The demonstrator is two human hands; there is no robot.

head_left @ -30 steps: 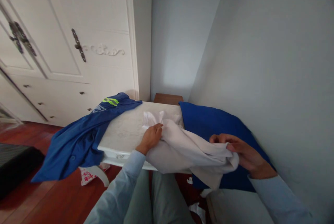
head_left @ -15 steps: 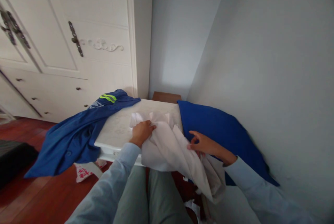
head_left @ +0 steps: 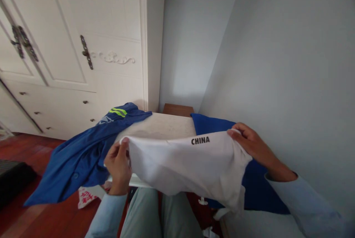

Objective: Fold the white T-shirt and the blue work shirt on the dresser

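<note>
A white cloth garment [head_left: 177, 164] with the black word "CHINA" near its upper edge hangs stretched between my hands; its exact kind does not show. My left hand [head_left: 119, 164] pinches its upper left corner. At the upper right corner, my right hand [head_left: 253, 147] grips the fabric between thumb and fingers. The garment's lower part sags in front of the white tabletop [head_left: 166, 125] and above my knees. Left of it, a blue work garment [head_left: 83, 145] with a yellow-green and grey reflective strip drapes over the table's side. Blue fabric [head_left: 266, 186] lies partly hidden behind the white cloth on the right.
A white wardrobe [head_left: 111, 19] with dark metal handles stands at the back left. A grey wall [head_left: 291, 64] rises on the right. A brown box-like piece [head_left: 178, 110] sits behind the table. On the red wooden floor are a black object [head_left: 15, 180] and a red-printed white bag [head_left: 88, 195].
The bunched white cloth has been lifted off the table and spread out. My left hand moved left and my right hand moved right and up, now gripping a corner; the "CHINA" print has come into view.
</note>
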